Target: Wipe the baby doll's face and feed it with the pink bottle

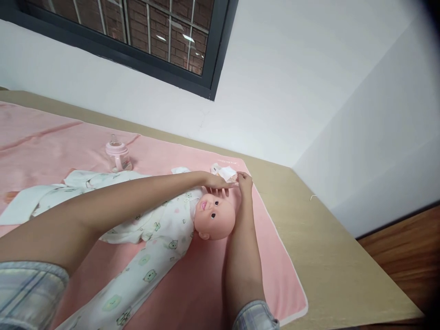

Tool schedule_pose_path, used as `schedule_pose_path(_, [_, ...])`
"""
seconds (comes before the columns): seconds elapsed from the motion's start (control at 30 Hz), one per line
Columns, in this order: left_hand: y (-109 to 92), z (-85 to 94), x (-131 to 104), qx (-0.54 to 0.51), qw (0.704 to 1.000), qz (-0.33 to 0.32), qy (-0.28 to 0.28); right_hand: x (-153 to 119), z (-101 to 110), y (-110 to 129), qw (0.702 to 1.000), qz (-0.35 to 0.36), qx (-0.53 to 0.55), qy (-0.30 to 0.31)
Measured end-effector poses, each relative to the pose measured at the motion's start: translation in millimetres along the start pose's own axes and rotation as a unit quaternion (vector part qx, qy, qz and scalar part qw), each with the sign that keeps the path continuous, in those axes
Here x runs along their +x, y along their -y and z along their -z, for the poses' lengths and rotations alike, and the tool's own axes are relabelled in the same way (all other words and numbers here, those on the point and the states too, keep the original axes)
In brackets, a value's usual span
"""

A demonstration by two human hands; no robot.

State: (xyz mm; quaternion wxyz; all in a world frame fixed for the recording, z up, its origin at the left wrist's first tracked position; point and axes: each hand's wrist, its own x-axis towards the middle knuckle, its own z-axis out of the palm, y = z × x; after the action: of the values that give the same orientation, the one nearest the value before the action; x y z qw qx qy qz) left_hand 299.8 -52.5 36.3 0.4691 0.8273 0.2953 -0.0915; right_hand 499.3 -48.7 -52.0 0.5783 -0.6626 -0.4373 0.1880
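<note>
A bald baby doll (215, 217) in a white patterned sleepsuit lies on its back on a pink mat (206, 284), its head towards the right. My left arm reaches over the doll's body. Just beyond the doll's head, my left hand (218, 182) lies palm down at the near side of a small white packet (225, 173), fingers stretched and slightly apart. At the packet's right edge my right hand (245, 181) is closed in a pinch. A white sheet or flap stands up from the packet. The exact contact of the fingertips is too small to make out.
A pink-lidded baby bottle with handles (118, 156) stands upright on the mat, left of the doll. Wooden tabletop (309, 238) shows beyond the mat's right edge. White wall (261, 91) and a dark-framed barred window (206, 82) are behind.
</note>
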Motion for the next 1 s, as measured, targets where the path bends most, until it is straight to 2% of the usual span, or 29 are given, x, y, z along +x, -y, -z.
schedule_pose_path(0.17, [-8,-3.6,-19,-0.022,0.991,-0.053,-0.117,6,-8,0,0.999,-0.007,0.023,0.03])
schedule_pose_path(0.3, [-8,-11.4,-45,-0.005,0.962,-0.135,-0.236,3,-5,14,0.997,-0.009,0.051,0.052])
schedule_pose_path(0.47, [-4,-17.7,-80,0.028,0.916,-0.187,-0.354,-18,16,65,0.983,0.073,0.145,0.082])
schedule_pose_path(0.57, [-2,-21.8,-101,0.053,0.887,-0.207,-0.409,-35,29,103,0.974,0.102,0.138,0.145])
schedule_pose_path(0.73, [2,-27.1,-128,0.084,0.858,-0.208,-0.462,-64,36,153,0.946,0.153,0.122,0.259])
schedule_pose_path(0.87, [11,-26.2,-139,0.068,0.828,-0.228,-0.508,-86,32,177,0.917,0.207,0.105,0.325])
schedule_pose_path(0.93, [16,-22.8,-143,0.047,0.824,-0.232,-0.515,-95,29,186,0.899,0.231,0.085,0.362])
schedule_pose_path(1.0, [21,-17.1,-145,0.016,0.835,-0.241,-0.495,-103,27,192,0.876,0.258,0.061,0.403])
